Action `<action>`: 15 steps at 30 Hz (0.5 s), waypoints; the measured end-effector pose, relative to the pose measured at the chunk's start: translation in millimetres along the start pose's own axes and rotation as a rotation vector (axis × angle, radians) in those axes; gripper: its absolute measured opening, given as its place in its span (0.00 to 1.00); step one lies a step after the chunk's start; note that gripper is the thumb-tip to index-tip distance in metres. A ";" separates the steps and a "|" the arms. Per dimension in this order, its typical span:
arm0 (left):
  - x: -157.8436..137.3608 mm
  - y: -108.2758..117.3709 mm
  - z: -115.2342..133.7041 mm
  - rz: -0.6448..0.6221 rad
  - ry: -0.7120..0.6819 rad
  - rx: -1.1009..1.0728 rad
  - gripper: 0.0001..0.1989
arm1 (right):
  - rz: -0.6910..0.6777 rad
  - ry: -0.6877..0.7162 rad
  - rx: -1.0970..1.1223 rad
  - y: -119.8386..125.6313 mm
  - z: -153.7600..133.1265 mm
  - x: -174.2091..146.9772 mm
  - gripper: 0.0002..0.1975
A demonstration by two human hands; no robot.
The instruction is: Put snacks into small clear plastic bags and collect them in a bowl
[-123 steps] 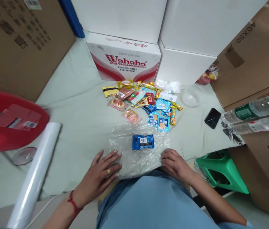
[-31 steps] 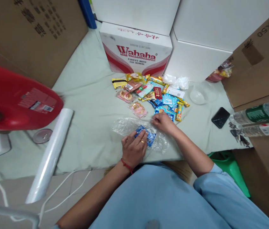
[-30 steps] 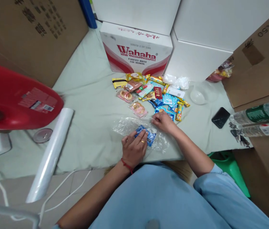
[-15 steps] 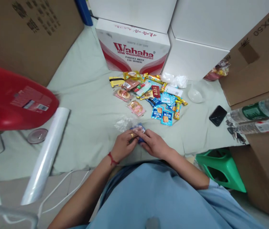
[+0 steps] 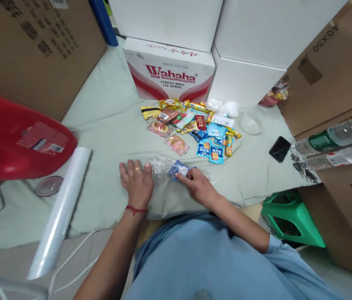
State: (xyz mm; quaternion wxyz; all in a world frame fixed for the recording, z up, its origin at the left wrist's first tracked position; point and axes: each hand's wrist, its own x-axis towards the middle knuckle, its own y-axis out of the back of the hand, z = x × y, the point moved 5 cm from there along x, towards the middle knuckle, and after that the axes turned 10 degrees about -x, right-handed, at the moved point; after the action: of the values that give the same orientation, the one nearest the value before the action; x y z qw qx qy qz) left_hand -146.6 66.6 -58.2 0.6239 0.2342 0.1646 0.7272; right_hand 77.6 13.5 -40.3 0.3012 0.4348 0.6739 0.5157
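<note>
My left hand [image 5: 136, 183] lies flat on the pale green cloth with its fingers spread, holding nothing. Just right of its thumb is a crumpled clear plastic bag [image 5: 160, 165], partly under a blue snack packet [image 5: 178, 167]. My right hand [image 5: 199, 186] grips the right end of that packet, index finger along its lower edge; the thumb side is partly hidden. More clear film shows beyond the right hand. Beyond my hands lies a pile of wrapped snacks, with blue biscuit packets [image 5: 215, 154] and a pink-wrapped biscuit [image 5: 177, 143] at its near side.
A Wahaba-style red-and-white carton [image 5: 171, 77] and white boxes stand behind the snacks. At left are a red jug [image 5: 16, 137] and a roll of film [image 5: 60, 212]. To the right lie a clear bowl [image 5: 250, 124], a phone [image 5: 280, 148], keys and plastic bottles [image 5: 335, 139].
My left hand has left the blue packet, moved left and spread flat on the cloth. My right hand stays at the packet, which is now more exposed. The camera view has shifted slightly.
</note>
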 end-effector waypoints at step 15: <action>-40.9 -51.6 106.7 -0.293 -0.424 -0.239 0.25 | 0.105 -0.060 0.164 8.1 -2.8 -9.7 0.14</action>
State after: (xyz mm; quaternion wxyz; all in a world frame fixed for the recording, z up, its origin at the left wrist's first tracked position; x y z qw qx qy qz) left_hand -40.9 29.3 -2.0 0.7660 0.2797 -0.0245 0.5783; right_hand 81.7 4.3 -32.2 0.2573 0.5080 0.6809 0.4606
